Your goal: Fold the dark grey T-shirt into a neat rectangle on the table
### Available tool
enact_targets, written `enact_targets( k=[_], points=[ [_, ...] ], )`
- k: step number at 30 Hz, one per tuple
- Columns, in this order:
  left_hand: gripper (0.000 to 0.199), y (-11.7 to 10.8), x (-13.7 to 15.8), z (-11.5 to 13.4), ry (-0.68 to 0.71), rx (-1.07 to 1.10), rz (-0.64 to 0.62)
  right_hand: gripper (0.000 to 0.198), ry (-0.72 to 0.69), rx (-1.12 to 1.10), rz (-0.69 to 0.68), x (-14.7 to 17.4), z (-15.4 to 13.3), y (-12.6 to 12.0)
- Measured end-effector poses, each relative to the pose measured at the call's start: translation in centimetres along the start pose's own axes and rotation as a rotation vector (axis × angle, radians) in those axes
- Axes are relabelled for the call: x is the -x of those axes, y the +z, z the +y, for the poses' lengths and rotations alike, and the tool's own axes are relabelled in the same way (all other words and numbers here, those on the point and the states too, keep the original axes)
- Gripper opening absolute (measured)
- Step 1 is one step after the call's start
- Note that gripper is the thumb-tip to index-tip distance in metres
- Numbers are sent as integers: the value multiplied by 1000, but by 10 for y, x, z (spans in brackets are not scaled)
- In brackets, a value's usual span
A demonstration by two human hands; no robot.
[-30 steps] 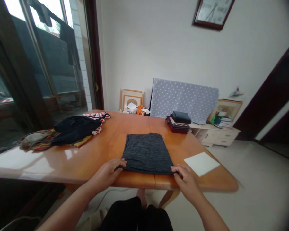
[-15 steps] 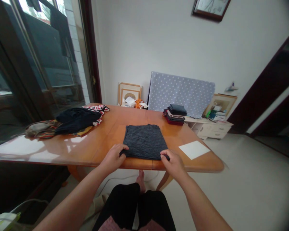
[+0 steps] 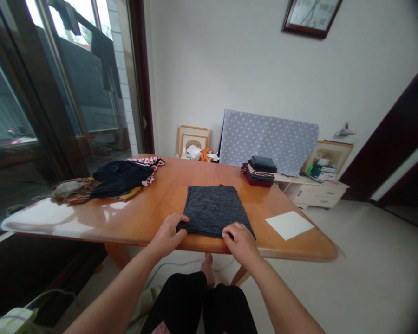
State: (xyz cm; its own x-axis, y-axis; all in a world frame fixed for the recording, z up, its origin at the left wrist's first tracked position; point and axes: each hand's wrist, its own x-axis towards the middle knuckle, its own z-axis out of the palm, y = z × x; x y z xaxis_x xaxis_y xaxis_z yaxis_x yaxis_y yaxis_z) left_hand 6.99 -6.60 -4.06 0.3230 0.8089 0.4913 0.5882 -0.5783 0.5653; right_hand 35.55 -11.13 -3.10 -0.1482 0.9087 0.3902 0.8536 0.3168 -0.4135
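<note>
A dark grey, streaked folded garment (image 3: 216, 208) lies flat near the front edge of the wooden table (image 3: 149, 185); its exact kind is not clear from the fold. At its near left corner, my left hand (image 3: 169, 233) is closed with the thumb below and the fingers over the cloth. Along the near edge, in from the right corner, my right hand (image 3: 241, 240) grips the fabric with curled fingers. The layers at both fingertips are partly hidden by the hands.
To the left lies a loose heap of clothes (image 3: 114, 178). A stack of folded clothes (image 3: 261, 170) stands at the back right. A white sheet (image 3: 290, 225) lies on the right side. Behind the table are a dotted cloth (image 3: 268, 137) and a white cabinet (image 3: 320, 191).
My right hand has shifted inward along the garment's near edge, leaving its right corner uncovered. My left hand stays at the left corner. The whole view has shifted slightly.
</note>
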Motion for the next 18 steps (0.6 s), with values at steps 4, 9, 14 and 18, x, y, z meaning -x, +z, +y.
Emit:
enact_targets(
  k=[4, 9, 14, 18],
  points=[
    [38, 0, -1, 3, 36, -11, -36, 12, -10, -7, 18, -5, -10, 2],
    [45, 0, 0, 4, 27, -1, -41, 13, -89, -17, -19, -17, -41, 15],
    [44, -1, 1, 3, 1, 21, -36, 10, -109, 13, -52, -32, -59, 30],
    [37, -1, 1, 2, 0, 6, -26, 14, -103, -23, -36, -39, -57, 33]
  ],
)
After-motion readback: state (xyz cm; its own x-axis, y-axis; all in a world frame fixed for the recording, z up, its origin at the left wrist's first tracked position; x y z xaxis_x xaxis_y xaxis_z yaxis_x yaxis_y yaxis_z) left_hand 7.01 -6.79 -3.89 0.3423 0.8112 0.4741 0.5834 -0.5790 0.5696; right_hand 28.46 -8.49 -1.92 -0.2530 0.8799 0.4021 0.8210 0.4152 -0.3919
